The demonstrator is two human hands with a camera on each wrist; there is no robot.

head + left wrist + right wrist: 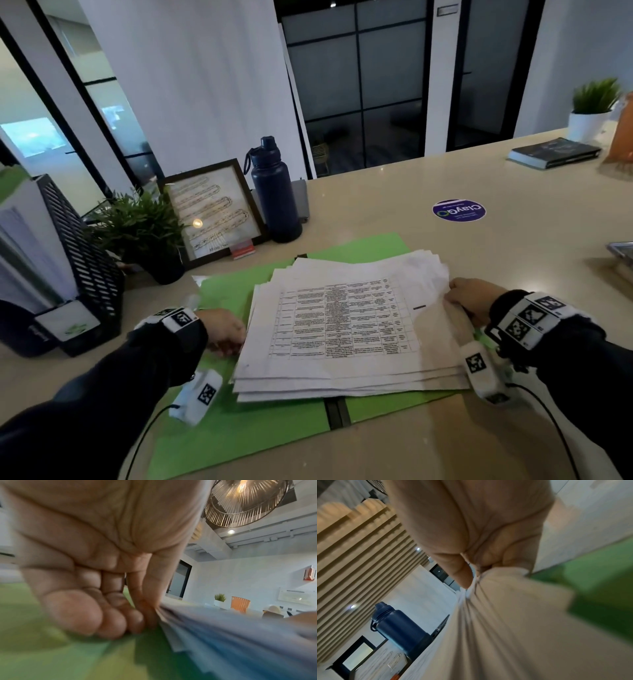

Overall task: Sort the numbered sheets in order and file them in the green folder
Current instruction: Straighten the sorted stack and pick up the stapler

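Note:
The green folder [239,421] lies open on the pale table, its dark spine toward me. A loosely fanned stack of printed sheets [342,325] rests on it, with a table of text on the top page. My left hand [226,330] is at the stack's left edge. In the left wrist view its curled fingers [109,622] rest on the folder [51,655] and close in on the edge of the sheets [223,635]. My right hand [466,296] pinches the right edge. There the thumb [462,574] presses the bunched sheets [505,628] beside the folder [599,581].
A navy bottle [274,195], a framed picture [212,212], a small plant [144,229] and a black mesh file holder [78,260] stand at the back left. A round sticker [459,210], a book [553,153] and a potted plant [592,109] are at the right.

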